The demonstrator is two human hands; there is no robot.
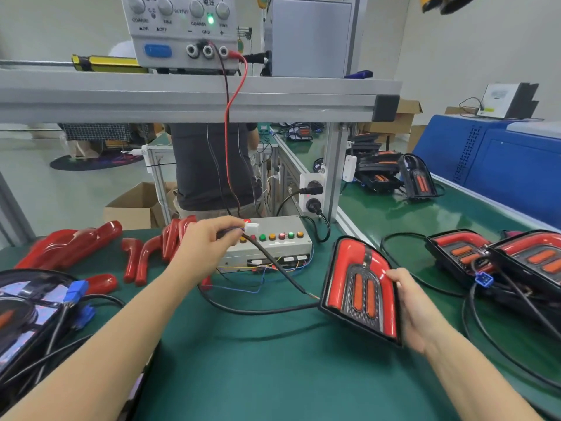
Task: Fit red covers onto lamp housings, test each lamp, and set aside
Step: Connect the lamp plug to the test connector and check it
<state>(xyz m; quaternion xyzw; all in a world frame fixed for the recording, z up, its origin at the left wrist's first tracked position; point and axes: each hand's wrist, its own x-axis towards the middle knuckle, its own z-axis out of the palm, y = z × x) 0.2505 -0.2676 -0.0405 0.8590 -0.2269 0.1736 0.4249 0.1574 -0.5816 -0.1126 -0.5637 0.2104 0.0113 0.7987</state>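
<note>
Fingers [232,230] of our left hand [209,241] pinch the white plug [252,228] over the test box [267,241]; right hand [409,302] grips the covered lamp [361,287].
We judge testing underway: loose red covers [145,256] left of the box unfitted, finished lamps [498,256] right.

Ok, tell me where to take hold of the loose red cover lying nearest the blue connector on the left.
Pinch the small red cover across its narrow width, coming from above. It lies flat on the green mat, rounded and glossy, so a grip across the short axis should slip least. Approach from its right, since the blue connector crowds its left end.
</note>
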